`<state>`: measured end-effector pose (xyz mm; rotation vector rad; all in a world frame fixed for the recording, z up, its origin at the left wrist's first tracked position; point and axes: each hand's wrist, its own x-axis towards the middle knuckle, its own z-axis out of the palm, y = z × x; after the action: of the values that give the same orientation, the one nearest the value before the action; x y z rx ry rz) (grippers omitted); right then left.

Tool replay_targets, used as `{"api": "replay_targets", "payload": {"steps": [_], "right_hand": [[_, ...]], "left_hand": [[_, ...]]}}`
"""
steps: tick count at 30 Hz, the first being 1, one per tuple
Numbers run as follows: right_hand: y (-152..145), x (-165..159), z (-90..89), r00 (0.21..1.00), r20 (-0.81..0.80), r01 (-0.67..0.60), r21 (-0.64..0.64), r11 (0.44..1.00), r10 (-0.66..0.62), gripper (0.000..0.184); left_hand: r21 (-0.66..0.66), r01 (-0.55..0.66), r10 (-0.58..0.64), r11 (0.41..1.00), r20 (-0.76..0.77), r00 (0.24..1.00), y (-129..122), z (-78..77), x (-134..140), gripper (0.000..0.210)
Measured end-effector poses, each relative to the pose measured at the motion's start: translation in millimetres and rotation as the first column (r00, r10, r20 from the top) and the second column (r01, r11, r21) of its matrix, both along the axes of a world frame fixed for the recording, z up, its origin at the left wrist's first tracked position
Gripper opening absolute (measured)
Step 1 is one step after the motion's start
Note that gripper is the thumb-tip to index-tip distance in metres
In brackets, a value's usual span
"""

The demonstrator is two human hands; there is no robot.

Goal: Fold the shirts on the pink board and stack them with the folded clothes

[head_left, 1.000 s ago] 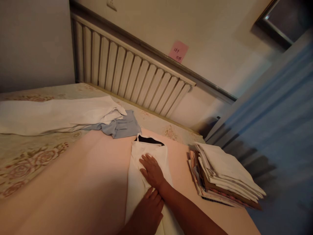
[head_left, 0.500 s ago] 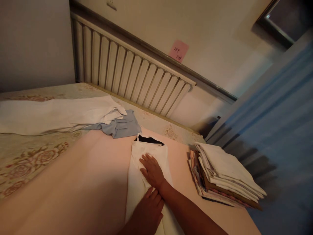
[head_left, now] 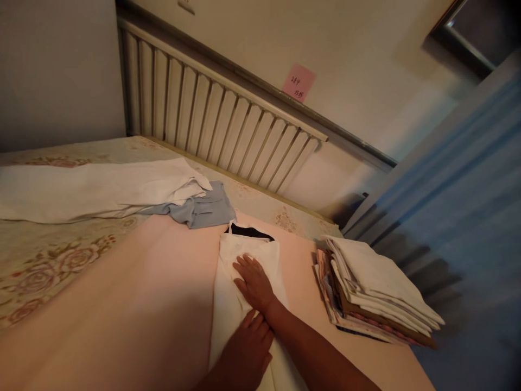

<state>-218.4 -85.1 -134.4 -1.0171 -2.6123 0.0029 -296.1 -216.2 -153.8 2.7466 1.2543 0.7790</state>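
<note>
Off-white trousers [head_left: 228, 304], folded lengthwise, lie on a peach-coloured cover [head_left: 163, 271], with the waist end pointing away from me and a dark lining showing at the opening. My right hand [head_left: 253, 279] rests palm down on their upper part, fingers spread. Closer to me, my left hand [head_left: 246, 347] lies on the same trousers, its fingertips beside my right wrist and its thumb apart. Neither hand grips anything. My forearms hide part of the lower legs of the trousers.
To the right stands a stack of folded clothes [head_left: 378, 288] near a blue curtain [head_left: 456, 217]. At the left lie a white garment [head_left: 89, 190] and a blue-grey garment [head_left: 207, 209] on a floral bedspread [head_left: 61, 266]. A radiator [head_left: 211, 114] lines the wall behind.
Both hands keep their places on the trousers. Only a very slight shift of the camera view shows.
</note>
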Motion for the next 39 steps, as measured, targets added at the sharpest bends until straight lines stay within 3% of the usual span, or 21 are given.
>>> {"api": "replay_targets", "payload": {"steps": [28, 33, 39], "right_hand": [[1.0, 1.4, -2.9, 1.000, -0.003, -0.004, 0.020, 1.000, 0.004, 0.042], [2.6, 2.5, -5.5, 1.000, -0.001, -0.012, 0.031, 0.999, 0.012, 0.042], [3.2, 7.4, 0.0, 0.999, -0.031, -0.013, -0.047, 0.999, 0.011, 0.046]], "left_hand": [[-0.034, 0.004, -0.004, 0.999, -0.006, 1.000, -1.4, 4.7, -0.6, 0.034], [-0.045, 0.014, -0.011, 0.999, 0.055, 0.998, -2.4, 4.3, -2.4, 0.035], [-0.087, 0.053, -0.048, 0.995, 0.064, 0.997, -3.6, 8.2, -6.3, 0.041]]}}
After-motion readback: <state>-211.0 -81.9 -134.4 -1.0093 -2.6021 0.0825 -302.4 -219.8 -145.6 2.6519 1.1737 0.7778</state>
